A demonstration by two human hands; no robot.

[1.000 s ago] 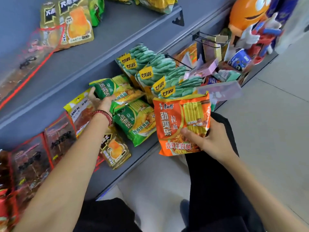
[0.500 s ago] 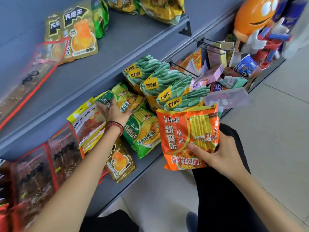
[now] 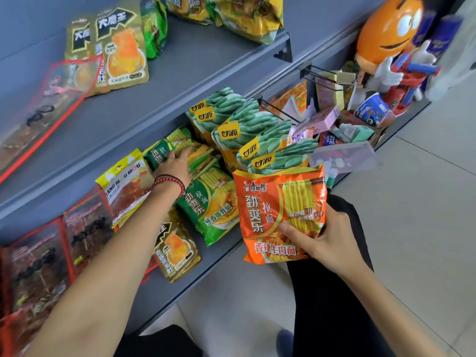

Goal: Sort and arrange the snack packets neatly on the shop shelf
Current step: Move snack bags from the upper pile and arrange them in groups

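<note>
Step in hand, as I judge it: grouping the noodle packets on the lower shelf (image 3: 164, 292). Your right hand (image 3: 324, 240) grips the orange noodle packet (image 3: 273, 202) near its lower right corner, thumb across the face and fingers behind. The packet is held in the air just in front of the shelf edge and is not yet placed. Your left hand (image 3: 175, 164) lies flat, fingers spread, on the upper of the green noodle packets (image 3: 164, 148), pressing rather than gripping it. That packet overlaps a second green one below it, and both sit askew. To their right stands an overlapping row of pea snack bags (image 3: 247, 130). To their left a yellow packet (image 3: 123, 181) and, nearer the edge, a gold packet (image 3: 175, 251) lie at odd angles. Next move, in my judgement: square the green pair into one stack, then set the orange packet beside them, where free room looks scant. Materials: all are glossy, crinkled film pouches, soft and pillow-shaped. The noodle packets are squarish, so they should stack flat, but expect them to slide readily on the smooth painted shelf.
</note>
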